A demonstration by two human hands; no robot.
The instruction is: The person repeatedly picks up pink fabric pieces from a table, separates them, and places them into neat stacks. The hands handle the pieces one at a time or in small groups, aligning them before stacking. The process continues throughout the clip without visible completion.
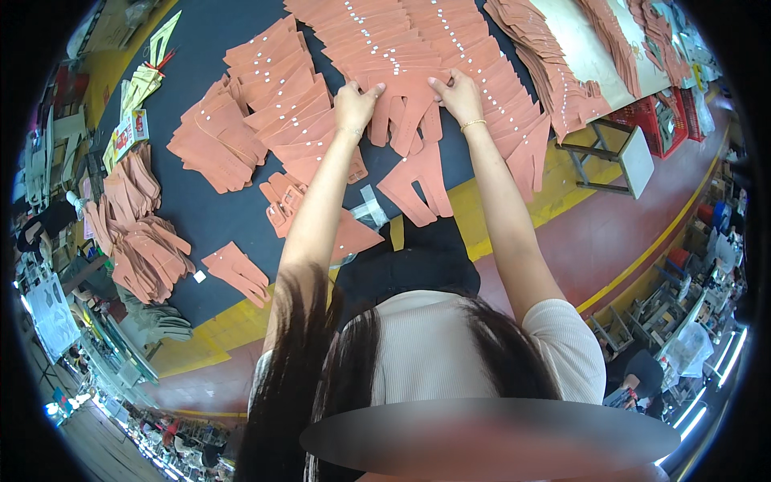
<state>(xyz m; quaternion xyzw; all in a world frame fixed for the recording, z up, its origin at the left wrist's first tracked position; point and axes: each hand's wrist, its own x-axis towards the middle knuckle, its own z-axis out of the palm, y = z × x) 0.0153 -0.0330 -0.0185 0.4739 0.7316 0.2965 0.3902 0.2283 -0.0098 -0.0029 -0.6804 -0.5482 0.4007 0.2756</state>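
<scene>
- The left hand (pixel 355 106) pinches the left edge of a salmon-coloured piece (pixel 407 84), thumb toward the middle, other fingers curled.
- The right hand (pixel 460 98) pinches the same piece at its right edge; the fingertips beneath are hidden, so the grip seems to be between thumb and forefinger.
- The salmon-coloured piece lies between the two hands, at the near end of the overlapping rows (pixel 361 36), its slotted strips pointing toward the person.
- Just below it, a slotted cut-out (pixel 438 173) lies near the edge of the dark bench (pixel 225 215).
- The rows carry small white tags (pixel 394 72) along their lengths.
- Left of the left hand is a fanned stack (pixel 213 136); farther left, a bundle of folded pieces (pixel 132 201).
- A loose piece (pixel 233 269) lies near the bench's front edge, beside a small white square (pixel 200 276).
- To the right stand a stool (pixel 637 165) and a red crate (pixel 660 124).
</scene>
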